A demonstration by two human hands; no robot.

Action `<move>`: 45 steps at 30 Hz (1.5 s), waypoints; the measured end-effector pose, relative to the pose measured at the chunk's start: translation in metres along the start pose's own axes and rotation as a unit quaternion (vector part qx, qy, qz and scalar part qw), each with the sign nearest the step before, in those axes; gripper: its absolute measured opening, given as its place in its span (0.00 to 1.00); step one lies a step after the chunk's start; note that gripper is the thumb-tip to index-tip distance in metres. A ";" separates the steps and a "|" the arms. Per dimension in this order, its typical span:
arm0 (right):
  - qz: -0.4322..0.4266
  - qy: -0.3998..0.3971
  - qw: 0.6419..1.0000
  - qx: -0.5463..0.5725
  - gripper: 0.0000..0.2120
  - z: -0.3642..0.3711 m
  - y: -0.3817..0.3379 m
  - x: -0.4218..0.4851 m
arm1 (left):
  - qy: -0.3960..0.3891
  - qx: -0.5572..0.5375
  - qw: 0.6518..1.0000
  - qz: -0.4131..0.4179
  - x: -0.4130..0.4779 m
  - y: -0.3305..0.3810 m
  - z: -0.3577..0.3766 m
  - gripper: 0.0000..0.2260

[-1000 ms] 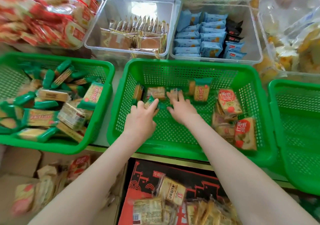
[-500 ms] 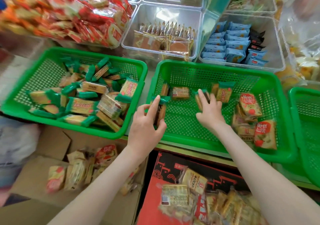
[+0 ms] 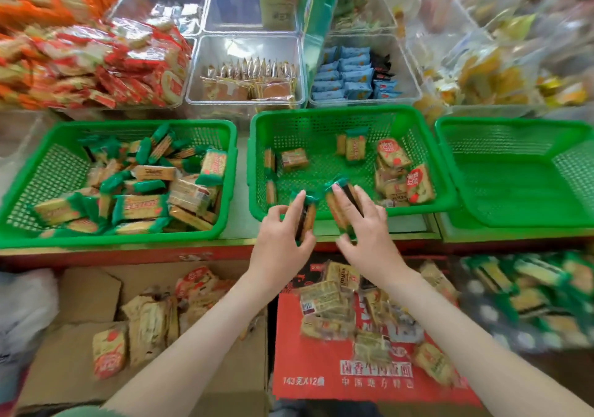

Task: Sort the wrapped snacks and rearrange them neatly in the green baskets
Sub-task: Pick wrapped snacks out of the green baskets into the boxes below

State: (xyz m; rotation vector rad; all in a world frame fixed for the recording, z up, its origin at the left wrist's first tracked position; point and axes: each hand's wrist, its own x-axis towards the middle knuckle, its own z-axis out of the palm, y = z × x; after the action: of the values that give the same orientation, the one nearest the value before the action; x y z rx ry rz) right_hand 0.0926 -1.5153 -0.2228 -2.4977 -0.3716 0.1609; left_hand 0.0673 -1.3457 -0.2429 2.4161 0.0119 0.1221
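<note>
Both arms reach to mid-frame: left hand (image 3: 280, 239) grips one green-ended snack (image 3: 304, 215), right hand (image 3: 363, 233) another snack (image 3: 340, 206), over the middle basket's (image 3: 321, 117) near rim.

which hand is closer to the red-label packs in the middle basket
Right. The right hand is just below and left of the red-label packs; the left hand is further left, beyond it.
</note>
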 end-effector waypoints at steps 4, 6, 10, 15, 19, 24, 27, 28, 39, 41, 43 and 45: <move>0.046 0.039 0.998 0.008 0.40 -0.021 0.027 -0.047 | -0.046 -0.021 0.998 0.035 -0.015 0.039 0.031 0.31; 0.069 0.045 0.997 0.006 0.40 -0.037 0.050 -0.066 | -0.071 -0.020 0.996 0.048 -0.021 0.063 0.051 0.31; 0.115 0.037 0.992 0.035 0.38 -0.066 0.115 -0.108 | -0.121 -0.011 0.990 0.070 -0.031 0.116 0.106 0.31; 0.212 0.029 0.975 0.062 0.38 -0.093 0.237 -0.171 | -0.193 -0.003 0.979 0.059 -0.051 0.189 0.209 0.31; 0.321 0.066 0.941 0.078 0.37 -0.111 0.343 -0.223 | -0.226 0.006 0.974 -0.029 -0.066 0.238 0.306 0.31; 0.448 0.113 0.885 0.060 0.37 -0.125 0.444 -0.251 | -0.210 -0.004 0.967 -0.145 -0.064 0.271 0.398 0.34; 0.466 0.124 0.874 0.058 0.37 -0.132 0.486 -0.238 | -0.169 0.046 0.980 -0.097 -0.050 0.286 0.429 0.35; 0.475 0.127 0.868 0.064 0.37 -0.132 0.496 -0.231 | -0.158 0.050 0.980 -0.112 -0.044 0.288 0.437 0.35; 0.367 -0.028 0.927 -0.070 0.38 -0.132 0.538 -0.222 | -0.200 0.138 0.965 -0.103 -0.015 0.279 0.462 0.27; 0.350 -0.036 0.929 -0.112 0.38 -0.135 0.540 -0.226 | -0.199 0.193 0.959 -0.065 -0.019 0.277 0.457 0.29; 0.347 -0.019 0.930 -0.124 0.39 -0.137 0.536 -0.226 | -0.180 0.201 0.962 -0.042 -0.024 0.279 0.451 0.29; 0.337 0.021 0.934 -0.117 0.38 -0.140 0.526 -0.222 | -0.168 0.187 0.968 -0.016 -0.029 0.280 0.445 0.29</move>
State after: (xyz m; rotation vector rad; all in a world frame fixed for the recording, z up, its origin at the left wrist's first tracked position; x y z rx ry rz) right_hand 0.0278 -2.0690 -0.4099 -2.7601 0.5333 0.3491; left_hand 0.0724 -1.8511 -0.3921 2.7809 -0.0883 -0.3365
